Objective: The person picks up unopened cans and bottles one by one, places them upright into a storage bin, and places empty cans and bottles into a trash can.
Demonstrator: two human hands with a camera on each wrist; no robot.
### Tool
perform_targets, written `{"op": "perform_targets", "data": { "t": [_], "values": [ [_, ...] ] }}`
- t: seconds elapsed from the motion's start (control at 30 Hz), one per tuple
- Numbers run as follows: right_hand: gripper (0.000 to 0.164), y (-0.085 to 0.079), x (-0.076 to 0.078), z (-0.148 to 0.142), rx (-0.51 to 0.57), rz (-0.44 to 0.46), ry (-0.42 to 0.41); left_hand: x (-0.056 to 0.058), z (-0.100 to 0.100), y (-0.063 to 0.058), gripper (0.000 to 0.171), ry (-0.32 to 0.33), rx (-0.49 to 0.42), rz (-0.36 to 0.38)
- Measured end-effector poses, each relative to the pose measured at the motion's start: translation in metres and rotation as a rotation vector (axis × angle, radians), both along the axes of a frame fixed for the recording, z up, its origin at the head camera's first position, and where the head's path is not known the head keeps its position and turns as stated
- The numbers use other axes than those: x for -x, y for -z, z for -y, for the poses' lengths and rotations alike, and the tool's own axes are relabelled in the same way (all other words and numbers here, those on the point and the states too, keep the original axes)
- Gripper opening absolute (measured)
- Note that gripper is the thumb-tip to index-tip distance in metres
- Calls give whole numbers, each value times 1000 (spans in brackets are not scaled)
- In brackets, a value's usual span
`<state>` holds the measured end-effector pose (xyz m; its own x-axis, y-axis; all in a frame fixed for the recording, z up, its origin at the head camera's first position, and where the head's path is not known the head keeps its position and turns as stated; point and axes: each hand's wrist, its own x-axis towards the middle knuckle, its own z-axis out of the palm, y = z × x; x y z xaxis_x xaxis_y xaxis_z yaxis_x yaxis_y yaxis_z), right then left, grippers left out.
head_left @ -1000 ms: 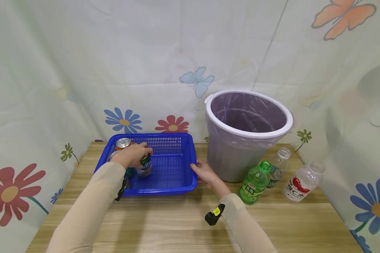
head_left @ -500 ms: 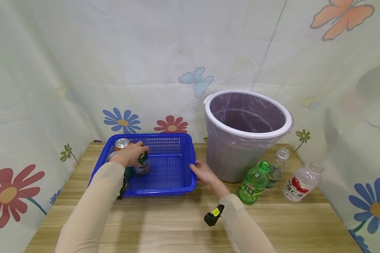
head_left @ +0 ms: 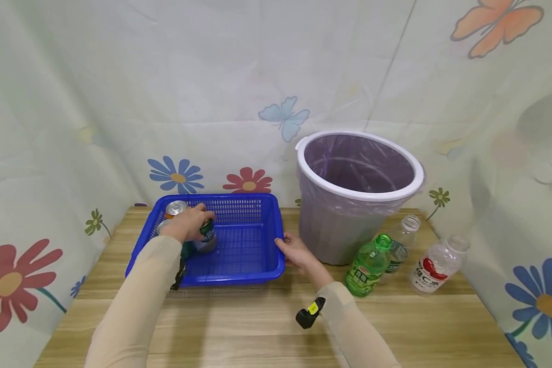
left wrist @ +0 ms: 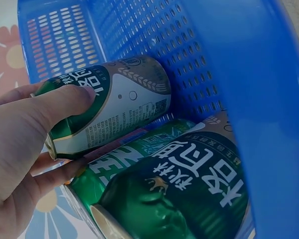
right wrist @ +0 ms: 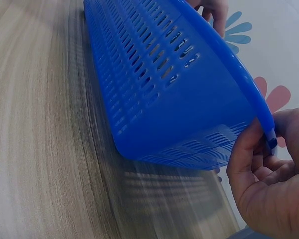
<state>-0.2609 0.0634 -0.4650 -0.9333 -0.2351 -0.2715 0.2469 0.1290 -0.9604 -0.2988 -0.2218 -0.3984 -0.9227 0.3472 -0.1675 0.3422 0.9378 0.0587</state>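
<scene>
My left hand reaches into the left part of a blue plastic basket and grips a green-and-silver drink can, thumb across its upper end. Below it in the left wrist view lie a bright green can and a dented dark green can. An orange can with a silver top stands in the basket's back left corner. With my right hand I pinch the basket's right rim, thumb on top and fingers curled beneath, as the right wrist view shows.
Just right of the basket stands a grey bin with a white rim and a clear liner. A green bottle, a clear bottle and a red-and-white labelled bottle stand uncapped on the wooden table. A patterned curtain hangs behind.
My left hand has shifted slightly to the left with the can, which sits a little lower and more tilted. The right hand keeps its hold on the basket rim.
</scene>
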Motion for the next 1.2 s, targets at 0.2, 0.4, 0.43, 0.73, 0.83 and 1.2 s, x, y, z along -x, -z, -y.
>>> {"op": "perform_targets", "data": {
  "t": [0.2,0.4,0.43,0.73,0.83,1.2],
  "values": [
    [31,0,1,-1,1,9,1,3,-1,2,54,21,16,-41],
    [32,-2,0,-1,-12,10,4,6,-3,4,53,8,39,-79],
    [32,-2,0,-2,-9,14,7,7,-3,4,53,7,49,-83],
    [34,-2,1,-1,-5,7,-6,13,-6,5,58,-19,100,-106],
    [33,-2,2,-1,-1,3,-11,16,-6,6,58,-31,98,-111],
    [27,-2,-1,0,3,2,0,21,-7,9,62,-69,95,-115]
  ]
}}
